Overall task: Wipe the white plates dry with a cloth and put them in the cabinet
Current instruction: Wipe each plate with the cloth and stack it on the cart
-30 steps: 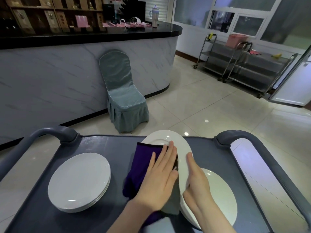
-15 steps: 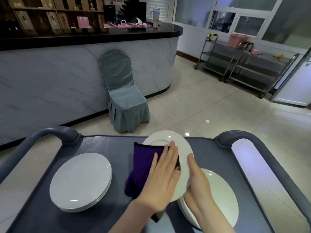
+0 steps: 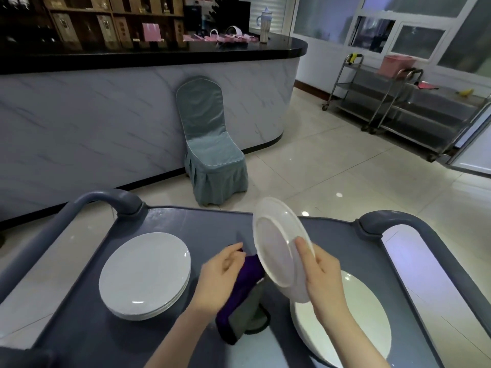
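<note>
On the grey service cart in a tiled dining room, one white plate is held tilted on edge above the cart top, pinched at its lower rim by the right hand, whose thumb is laid on the near face. The purple cloth is clutched in the left hand, fingers curled round its upper end, so both grips are taken up: one with the plate, one with the cloth. The cloth's loose end hangs to the cart just beside the plate's lower edge; whether the two touch cannot be told. The wiping step is judged to be in hand. It is best done with the rim kept firmly pinched, the cloth spread flat against one face and drawn round in full circles, then the plate turned so the other face and the rim are covered. The plate is best kept low over the cart, since wet glaze is likely to slip. Counted: one plate in hand, one cloth, and two stacks on the cart, the left stack showing several rims and the right stack partly hidden by the forearm, so neither can be numbered exactly. No cabinet is seen; one covered chair stands beyond
</note>
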Available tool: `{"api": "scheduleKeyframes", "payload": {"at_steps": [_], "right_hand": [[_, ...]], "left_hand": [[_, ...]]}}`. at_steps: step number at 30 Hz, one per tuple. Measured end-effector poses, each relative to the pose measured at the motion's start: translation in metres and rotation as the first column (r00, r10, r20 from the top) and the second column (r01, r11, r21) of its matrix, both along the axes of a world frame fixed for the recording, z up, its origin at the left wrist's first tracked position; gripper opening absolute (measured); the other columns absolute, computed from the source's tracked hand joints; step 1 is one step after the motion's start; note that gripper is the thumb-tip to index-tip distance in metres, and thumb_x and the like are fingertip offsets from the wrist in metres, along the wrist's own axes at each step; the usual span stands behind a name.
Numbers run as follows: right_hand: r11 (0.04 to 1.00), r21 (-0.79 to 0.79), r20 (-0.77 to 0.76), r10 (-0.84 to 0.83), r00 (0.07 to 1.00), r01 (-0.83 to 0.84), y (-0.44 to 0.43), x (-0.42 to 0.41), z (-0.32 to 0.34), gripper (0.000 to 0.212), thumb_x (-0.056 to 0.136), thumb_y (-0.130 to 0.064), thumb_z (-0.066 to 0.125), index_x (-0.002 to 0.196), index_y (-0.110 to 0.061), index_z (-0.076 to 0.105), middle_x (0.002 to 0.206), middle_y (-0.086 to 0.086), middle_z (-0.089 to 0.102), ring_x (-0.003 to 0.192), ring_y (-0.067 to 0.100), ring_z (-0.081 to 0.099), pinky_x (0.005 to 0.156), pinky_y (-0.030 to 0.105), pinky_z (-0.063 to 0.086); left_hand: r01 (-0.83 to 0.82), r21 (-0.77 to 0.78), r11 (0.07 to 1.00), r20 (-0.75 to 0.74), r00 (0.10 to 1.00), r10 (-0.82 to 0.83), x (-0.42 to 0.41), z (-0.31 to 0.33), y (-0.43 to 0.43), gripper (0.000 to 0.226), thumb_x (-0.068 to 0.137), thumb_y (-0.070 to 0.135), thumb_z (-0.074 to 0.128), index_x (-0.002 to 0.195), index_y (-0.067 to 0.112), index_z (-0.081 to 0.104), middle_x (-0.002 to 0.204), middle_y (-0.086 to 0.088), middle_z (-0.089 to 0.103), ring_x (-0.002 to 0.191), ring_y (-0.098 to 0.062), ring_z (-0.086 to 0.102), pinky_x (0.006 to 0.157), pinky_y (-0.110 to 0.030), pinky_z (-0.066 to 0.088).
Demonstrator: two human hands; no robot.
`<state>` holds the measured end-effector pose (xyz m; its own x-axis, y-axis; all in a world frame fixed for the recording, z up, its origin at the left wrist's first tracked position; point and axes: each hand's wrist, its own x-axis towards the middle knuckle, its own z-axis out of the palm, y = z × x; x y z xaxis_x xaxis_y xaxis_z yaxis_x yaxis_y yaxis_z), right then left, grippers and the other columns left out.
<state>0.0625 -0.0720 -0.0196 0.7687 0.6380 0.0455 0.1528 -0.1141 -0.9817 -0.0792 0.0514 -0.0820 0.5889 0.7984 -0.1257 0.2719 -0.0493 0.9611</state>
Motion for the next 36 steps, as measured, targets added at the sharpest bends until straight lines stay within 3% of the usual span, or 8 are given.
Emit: {"api": "scheduleKeyframes", "payload": {"at_steps": [4,9,13,16,19,23,28,36], "right_hand": [[0.964,-0.128,0.507,0.264,0.821,-0.232,0.011,-0.026,-0.010,0.025,0.098,-0.045,0.052,0.076,-0.046,0.065,0.070,-0.024,0.064,0.066,0.000,0.056,0.063,0.016,0.042],[0.894,-0.220,0.798,0.395,0.455,-0.390,0.023,-0.061,-0.018,0.036,0.098,-0.033,0.054,0.127,-0.017,0.069,0.126,-0.008,0.070,0.114,0.006,0.065,0.097,0.021,0.050],[0.692,-0.483,0.653,0.693,0.305,-0.536,0.043,-0.071,-0.015,0.055,0.101,-0.054,0.036,0.144,-0.025,0.052,0.150,-0.015,0.047,0.142,0.002,0.039,0.120,0.024,0.025],[0.596,-0.542,0.421,0.803,0.422,-0.593,0.057,-0.068,-0.027,0.056,0.096,-0.065,0.022,0.144,-0.045,0.043,0.157,-0.027,0.027,0.147,-0.010,0.010,0.120,0.018,-0.001],[0.796,-0.476,0.442,0.585,0.680,-0.375,0.074,-0.062,-0.041,0.043,0.100,-0.046,0.049,0.141,-0.035,0.052,0.147,-0.017,0.043,0.135,0.000,0.035,0.111,0.017,0.025],[0.837,-0.481,0.233,0.410,0.882,-0.262,0.101,-0.066,-0.059,0.032,0.094,-0.020,0.065,0.123,-0.034,0.063,0.113,-0.003,0.057,0.091,0.001,0.057,0.077,0.008,0.039],[0.895,-0.370,-0.080,0.236,0.968,-0.249,0.124,-0.089,-0.078,0.037,0.082,0.003,0.070,0.099,-0.029,0.075,0.075,-0.008,0.071,0.075,0.016,0.068,0.076,0.030,0.057],[0.880,-0.423,0.010,0.246,0.969,-0.218,0.155,-0.121,-0.105,0.036,0.084,0.000,0.070,0.098,-0.034,0.071,0.089,-0.003,0.070,0.080,0.012,0.065,0.073,0.024,0.051]], "left_hand": [[-0.066,-0.420,0.905,0.394,0.885,0.248,-0.020,0.044,0.007,0.026,0.102,0.034,0.047,0.124,0.028,0.058,0.106,-0.005,0.074,0.094,-0.028,0.073,0.071,-0.032,0.060],[-0.264,-0.464,0.846,0.304,0.849,0.432,-0.049,0.053,0.015,0.022,0.093,0.025,0.065,0.114,0.024,0.067,0.096,-0.005,0.076,0.084,-0.024,0.075,0.064,-0.031,0.059],[-0.361,-0.529,0.768,0.258,0.794,0.551,-0.078,0.040,0.028,0.020,0.092,0.013,0.062,0.108,0.023,0.070,0.092,-0.008,0.077,0.078,-0.026,0.075,0.058,-0.030,0.058],[-0.422,-0.571,0.704,0.239,0.735,0.634,-0.102,0.026,0.040,0.022,0.095,0.011,0.056,0.105,0.025,0.071,0.094,-0.006,0.077,0.082,-0.026,0.074,0.056,-0.030,0.057],[-0.463,-0.569,0.679,0.225,0.707,0.671,-0.129,0.008,0.052,0.027,0.095,0.012,0.053,0.103,0.029,0.072,0.101,-0.004,0.075,0.089,-0.025,0.071,0.057,-0.029,0.057],[-0.455,-0.501,0.736,0.227,0.751,0.620,-0.157,-0.011,0.064,0.030,0.094,0.018,0.054,0.109,0.037,0.071,0.106,0.005,0.074,0.092,-0.019,0.073,0.063,-0.030,0.058],[-0.463,-0.448,0.765,0.149,0.805,0.574,-0.181,-0.029,0.080,0.032,0.092,0.013,0.052,0.113,0.033,0.066,0.109,0.006,0.072,0.099,-0.019,0.069,0.070,-0.034,0.060],[-0.499,-0.022,0.867,-0.160,0.857,0.489,-0.213,-0.050,0.111,0.033,0.085,0.004,0.054,0.103,0.027,0.069,0.082,-0.013,0.058,0.074,-0.018,0.052,0.069,-0.029,0.044]]}}
